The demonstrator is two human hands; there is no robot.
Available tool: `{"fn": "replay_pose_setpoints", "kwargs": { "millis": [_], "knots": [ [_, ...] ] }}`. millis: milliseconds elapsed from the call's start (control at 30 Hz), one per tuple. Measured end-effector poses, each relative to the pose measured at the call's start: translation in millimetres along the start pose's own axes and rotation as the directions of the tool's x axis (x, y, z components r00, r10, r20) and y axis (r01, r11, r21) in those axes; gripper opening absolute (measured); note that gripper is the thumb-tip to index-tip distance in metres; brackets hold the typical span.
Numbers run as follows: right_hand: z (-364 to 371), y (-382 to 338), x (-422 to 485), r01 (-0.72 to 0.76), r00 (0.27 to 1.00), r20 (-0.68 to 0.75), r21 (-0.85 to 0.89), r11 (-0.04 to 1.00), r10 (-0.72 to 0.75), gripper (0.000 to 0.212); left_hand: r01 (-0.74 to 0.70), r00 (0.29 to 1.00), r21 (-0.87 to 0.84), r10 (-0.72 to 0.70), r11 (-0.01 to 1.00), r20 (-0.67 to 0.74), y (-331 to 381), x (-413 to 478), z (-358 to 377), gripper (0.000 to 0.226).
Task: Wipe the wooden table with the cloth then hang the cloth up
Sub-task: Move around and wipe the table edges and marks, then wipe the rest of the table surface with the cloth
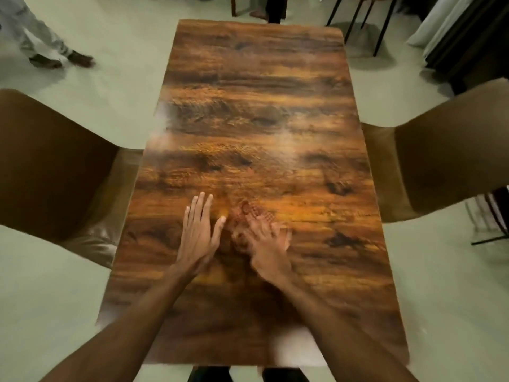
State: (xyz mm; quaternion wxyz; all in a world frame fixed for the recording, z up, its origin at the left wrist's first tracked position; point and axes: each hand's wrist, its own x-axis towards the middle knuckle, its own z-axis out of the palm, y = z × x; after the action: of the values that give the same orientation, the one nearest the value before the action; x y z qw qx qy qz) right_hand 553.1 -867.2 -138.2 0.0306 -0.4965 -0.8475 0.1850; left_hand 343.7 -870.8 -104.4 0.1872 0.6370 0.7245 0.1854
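A long wooden table with dark brown grain stretches away from me. My left hand lies flat on its near half, fingers spread, holding nothing. Just to its right, my right hand is blurred and presses down on a brown checked cloth. The cloth blends with the wood; only its far edge shows beyond my fingers, the remainder is hidden under the hand.
A brown padded chair stands at the table's left side and another chair at its right. More chair legs stand beyond the far end. A person's legs are on the pale floor at far left.
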Motion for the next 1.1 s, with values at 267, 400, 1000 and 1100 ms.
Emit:
{"fn": "replay_pose_setpoints", "kwargs": {
  "millis": [267, 400, 1000, 1100],
  "knots": [
    [-29.9, 48.8, -102.5, -0.409, 0.908, -0.044, 0.137, 0.902, 0.418, 0.081, -0.010, 0.999, 0.041, 0.009, 0.999, 0.034, 39.4, -83.3, 23.3, 0.069],
    [23.0, -63.2, -137.2, 0.082, 0.992, 0.085, 0.141, 0.987, -0.095, 0.076, -0.018, 0.999, 0.069, 0.015, 0.997, 0.051, 44.2, -118.3, 19.7, 0.066],
    [63.8, -146.0, -179.5, -0.118, 0.992, 0.043, 0.088, 0.989, 0.115, 0.084, -0.042, 0.995, -0.042, 0.046, 0.998, 0.088, -47.9, -219.4, -29.2, 0.064],
    [26.8, -67.0, -216.2, -0.478, 0.874, -0.045, 0.105, 0.872, 0.484, 0.075, -0.077, 0.991, -0.080, 0.085, 0.994, 0.106, -41.4, -216.8, -23.6, 0.064]
  ]
}}
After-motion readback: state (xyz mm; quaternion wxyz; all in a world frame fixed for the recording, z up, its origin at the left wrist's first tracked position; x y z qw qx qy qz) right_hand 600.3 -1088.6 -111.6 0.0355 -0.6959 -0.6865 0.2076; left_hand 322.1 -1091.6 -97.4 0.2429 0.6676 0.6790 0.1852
